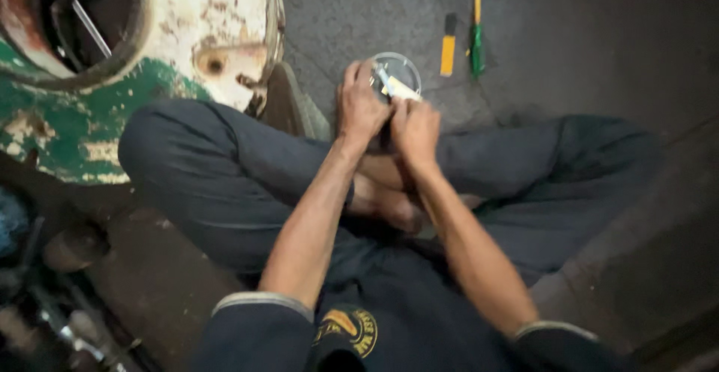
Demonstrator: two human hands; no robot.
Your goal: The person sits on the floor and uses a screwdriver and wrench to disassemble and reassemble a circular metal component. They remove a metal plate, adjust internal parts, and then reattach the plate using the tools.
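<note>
Dark floor (599, 42), half-hidden round dish (401, 72)

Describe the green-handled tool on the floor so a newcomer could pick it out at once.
Start at the big rusty white-and-green drum at the upper left, then look right across the dark floor, past the round clear dish under the person's hands. Beyond it lie two slim tools side by side: the screwdriver is the farther right, longer, with a green grip and yellow upper part, unlike the short yellow-and-black tool.
</note>
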